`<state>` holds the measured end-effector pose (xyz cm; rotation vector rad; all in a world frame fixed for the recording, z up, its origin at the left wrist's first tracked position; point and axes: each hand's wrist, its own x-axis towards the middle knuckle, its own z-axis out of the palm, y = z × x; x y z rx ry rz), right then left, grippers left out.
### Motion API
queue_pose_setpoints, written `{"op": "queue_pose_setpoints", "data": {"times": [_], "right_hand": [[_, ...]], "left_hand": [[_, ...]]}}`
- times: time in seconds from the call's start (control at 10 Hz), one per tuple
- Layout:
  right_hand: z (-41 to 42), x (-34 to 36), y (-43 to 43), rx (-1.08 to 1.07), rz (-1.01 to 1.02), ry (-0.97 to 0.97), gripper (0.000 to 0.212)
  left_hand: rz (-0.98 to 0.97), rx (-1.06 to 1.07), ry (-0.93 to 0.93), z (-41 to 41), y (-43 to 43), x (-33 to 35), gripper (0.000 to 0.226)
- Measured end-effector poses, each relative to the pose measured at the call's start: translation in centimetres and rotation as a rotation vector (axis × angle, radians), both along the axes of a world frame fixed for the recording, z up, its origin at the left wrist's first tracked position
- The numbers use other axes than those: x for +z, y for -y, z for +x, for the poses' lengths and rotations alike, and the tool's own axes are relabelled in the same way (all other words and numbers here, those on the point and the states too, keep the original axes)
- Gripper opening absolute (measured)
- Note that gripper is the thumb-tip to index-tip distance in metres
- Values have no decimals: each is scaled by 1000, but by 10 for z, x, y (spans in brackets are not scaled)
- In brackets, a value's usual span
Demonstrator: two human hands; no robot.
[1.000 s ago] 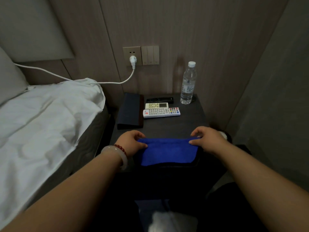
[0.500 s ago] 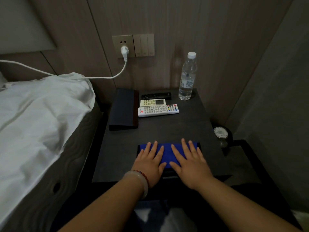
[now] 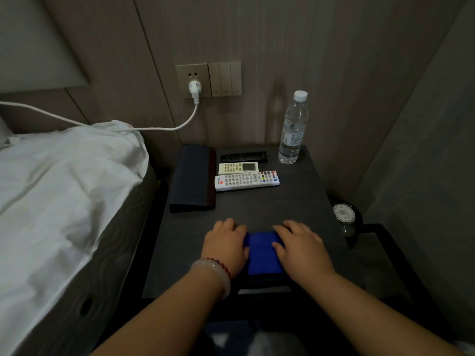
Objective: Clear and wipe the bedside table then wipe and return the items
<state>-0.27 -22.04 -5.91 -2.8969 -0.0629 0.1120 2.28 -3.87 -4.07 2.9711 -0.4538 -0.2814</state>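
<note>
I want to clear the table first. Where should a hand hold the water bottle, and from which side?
Probably around the labelled middle of the water bottle, with the right hand coming from the front. It stands upright at the back right corner of the bedside table, wall behind, remotes to its left; the front is free.
</note>
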Motion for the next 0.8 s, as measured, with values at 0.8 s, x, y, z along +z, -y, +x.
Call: {"op": "queue_pose_setpoints", "data": {"times": [0.8], "right_hand": [[100,47,-23,0,234,109,39]], "left_hand": [[-314,3,167,81,19,23,49]]}}
